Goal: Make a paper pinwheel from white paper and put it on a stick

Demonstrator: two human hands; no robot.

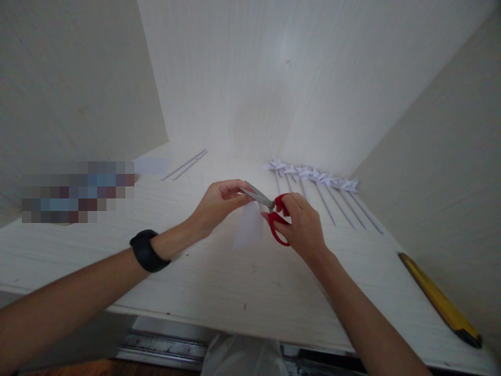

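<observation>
My right hand (303, 224) grips a pair of scissors (259, 195) by its red handles, the blades slightly apart and pointing left. A piece of white paper (249, 225) hangs below the blades, its top edge pinched in the fingers of my left hand (223, 203). The blade tips reach the left fingertips; whether they touch the paper is hard to make out. Behind my right hand, several white paper pinwheels (305, 172) on thin paper sticks lie in a row.
Two thin white sticks (186, 164) lie at the back left, near a flat white paper sheet (152, 165). A blurred-out object (84, 190) rests by the left wall. On the right edge of the white table (203, 292) lies a yellow and black cutter (440, 300). Walls enclose three sides.
</observation>
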